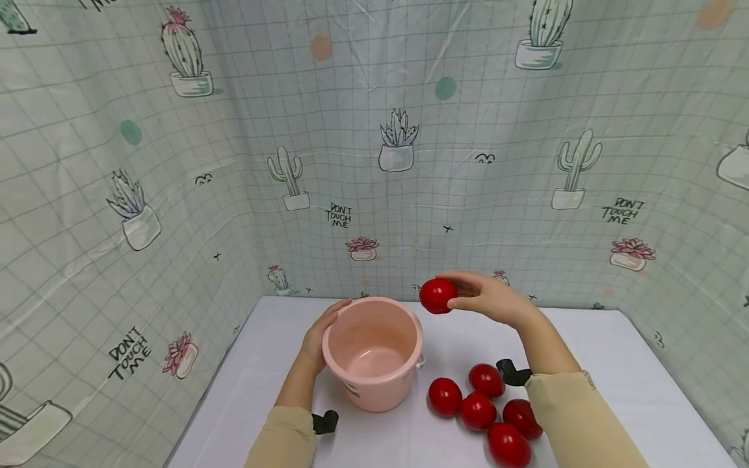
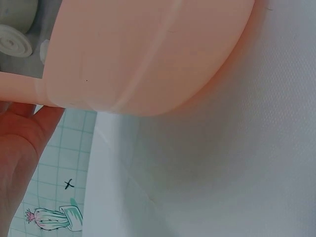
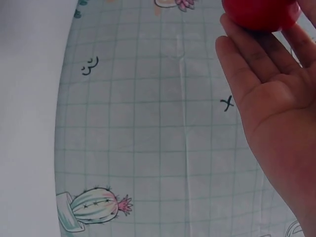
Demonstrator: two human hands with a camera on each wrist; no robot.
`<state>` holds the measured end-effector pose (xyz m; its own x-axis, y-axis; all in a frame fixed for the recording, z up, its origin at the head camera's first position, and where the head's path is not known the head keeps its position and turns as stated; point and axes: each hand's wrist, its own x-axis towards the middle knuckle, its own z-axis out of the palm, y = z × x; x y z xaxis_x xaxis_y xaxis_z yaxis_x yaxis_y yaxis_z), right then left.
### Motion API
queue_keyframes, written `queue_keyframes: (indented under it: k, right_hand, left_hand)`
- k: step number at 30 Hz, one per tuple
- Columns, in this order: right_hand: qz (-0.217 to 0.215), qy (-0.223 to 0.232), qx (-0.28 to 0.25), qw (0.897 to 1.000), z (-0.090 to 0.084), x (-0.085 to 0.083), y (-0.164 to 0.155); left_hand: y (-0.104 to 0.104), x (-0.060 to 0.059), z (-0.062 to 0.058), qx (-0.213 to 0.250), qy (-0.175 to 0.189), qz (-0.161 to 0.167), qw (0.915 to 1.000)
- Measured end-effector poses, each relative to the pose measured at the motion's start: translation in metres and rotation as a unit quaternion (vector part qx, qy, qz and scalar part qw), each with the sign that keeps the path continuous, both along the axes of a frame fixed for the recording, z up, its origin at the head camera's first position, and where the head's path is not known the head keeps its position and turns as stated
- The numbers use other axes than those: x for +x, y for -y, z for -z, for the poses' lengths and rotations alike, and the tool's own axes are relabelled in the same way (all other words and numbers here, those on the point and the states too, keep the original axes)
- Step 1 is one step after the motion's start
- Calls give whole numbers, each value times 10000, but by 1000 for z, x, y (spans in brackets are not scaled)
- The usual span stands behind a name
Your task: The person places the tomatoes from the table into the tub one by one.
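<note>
Head view shows the right hand (image 1: 491,300) raised above the white table (image 1: 614,364), its fingers and thumb curled round a red ball (image 1: 437,296) held just beside and above the rim of a pink bucket (image 1: 374,354). The left hand (image 1: 320,335) rests against the bucket's far-left side, fingers fairly straight along its wall, touching it. Five more red balls (image 1: 478,411) lie clustered on the table to the bucket's right, near the right forearm. A cactus-print cloth (image 1: 398,143) hangs behind.
</note>
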<state>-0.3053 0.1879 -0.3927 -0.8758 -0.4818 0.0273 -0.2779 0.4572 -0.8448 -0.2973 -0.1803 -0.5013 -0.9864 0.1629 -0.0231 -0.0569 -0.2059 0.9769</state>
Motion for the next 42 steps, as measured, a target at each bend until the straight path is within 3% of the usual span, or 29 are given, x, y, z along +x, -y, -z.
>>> queue_keyframes:
  k: [7, 13, 19, 27, 34, 39, 42]
  right_hand:
    - [-415, 133, 160, 9989, -10, -12, 19]
    - [-1034, 437, 209, 9935, -15, -22, 33]
    - [-1738, 755, 425, 9810, -19, -30, 51]
    - [-2176, 1110, 1075, 9637, -24, -39, 82]
    - [-2752, 1401, 1209, 9434, -18, -45, 115]
    - [-2897, 1465, 1544, 9331, -14, -45, 136]
    - [-2800, 1792, 1690, 9279, -11, -41, 146]
  left_hand:
    - [-1, -1, -1, -4, -39, 36, 10000]
    - [-4, -2, -4, -35, -68, 55, 10000]
    - [-4, -3, -6, -130, -90, 36, 9999]
    - [-3, -2, -6, -95, -61, 77, 9999]
    - [-1, 0, -4, -149, 110, 59, 9998]
    - [-1, 3, -2, -183, 107, 52, 9998]
    - [0, 3, -1, -164, 63, 91, 9998]
